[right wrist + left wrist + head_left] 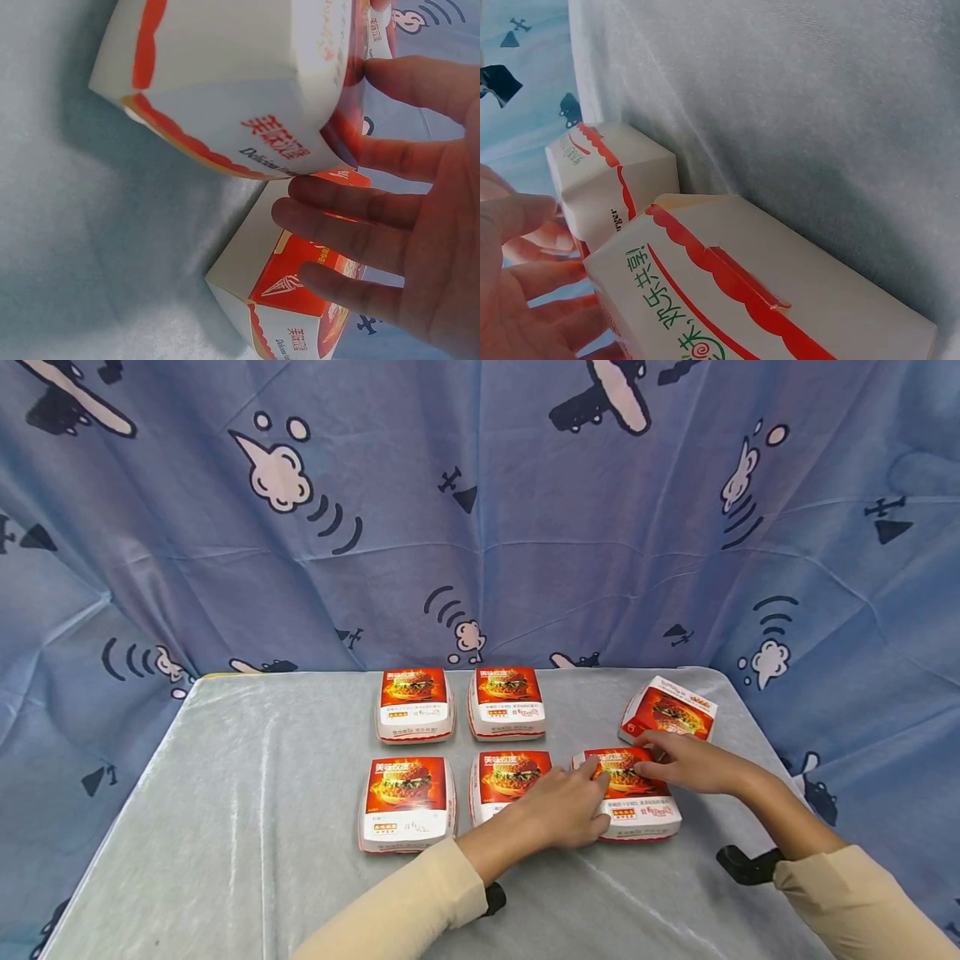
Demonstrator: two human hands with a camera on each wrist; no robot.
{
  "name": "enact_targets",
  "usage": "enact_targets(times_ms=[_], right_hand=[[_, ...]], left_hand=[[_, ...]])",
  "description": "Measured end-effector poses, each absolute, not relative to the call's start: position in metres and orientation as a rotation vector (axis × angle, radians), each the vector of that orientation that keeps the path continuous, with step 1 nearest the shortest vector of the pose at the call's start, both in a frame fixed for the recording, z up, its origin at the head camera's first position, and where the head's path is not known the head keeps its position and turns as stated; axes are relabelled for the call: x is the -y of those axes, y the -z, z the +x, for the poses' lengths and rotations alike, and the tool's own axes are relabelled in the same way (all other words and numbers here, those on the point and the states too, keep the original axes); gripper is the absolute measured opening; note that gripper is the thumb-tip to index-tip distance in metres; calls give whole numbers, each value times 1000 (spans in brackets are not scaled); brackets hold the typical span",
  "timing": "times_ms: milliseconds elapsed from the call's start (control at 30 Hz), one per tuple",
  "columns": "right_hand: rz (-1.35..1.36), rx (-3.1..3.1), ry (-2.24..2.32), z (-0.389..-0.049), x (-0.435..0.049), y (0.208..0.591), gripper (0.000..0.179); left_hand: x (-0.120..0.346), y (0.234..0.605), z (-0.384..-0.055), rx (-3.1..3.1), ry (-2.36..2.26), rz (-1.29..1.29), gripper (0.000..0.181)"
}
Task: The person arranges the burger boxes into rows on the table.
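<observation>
A burger box [637, 814] with a red and white lid sits at the front right of the table, between both hands. My left hand [562, 810] touches its left side, its fingers extended along the edge in the left wrist view. From the other side my right hand [693, 764] reaches over the box's far right corner, and its fingers [352, 236] look straight and spread in the right wrist view. Just behind lies another burger box [667, 708], turned at an angle and partly hidden by the right hand. The left forearm covers part of a third burger box [510, 774].
Two burger boxes [415, 706] [507, 703] stand in the back row, and one more burger box [407, 803] is at the front left. A grey cloth covers the table [195, 827]. Behind it hangs a blue patterned curtain [405, 527].
</observation>
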State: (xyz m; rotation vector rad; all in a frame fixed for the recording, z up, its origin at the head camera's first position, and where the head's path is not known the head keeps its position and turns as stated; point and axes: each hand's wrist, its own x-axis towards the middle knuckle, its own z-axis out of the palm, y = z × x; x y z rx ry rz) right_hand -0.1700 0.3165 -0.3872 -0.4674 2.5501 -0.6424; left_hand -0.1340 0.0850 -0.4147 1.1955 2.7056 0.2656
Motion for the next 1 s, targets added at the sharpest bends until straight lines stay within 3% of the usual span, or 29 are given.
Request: enact_targets(times_ms=[300,467,767,1000], right_hand=[[-489,-2621,636,-173,-318,382,52],[-470,-2773,694,-180,-325,377,45],[-301,-2883,761,-201,-352,381,60],[-146,-2854,717,-216,-376,392,62]], left_hand=[[-83,403,-140,-2688,-395,1105,52],[-79,396,-151,-2713,-524,1066,52],[-72,391,-174,-2710,-846,928,52],[-70,392,-191,-2624,-1095,774,54]])
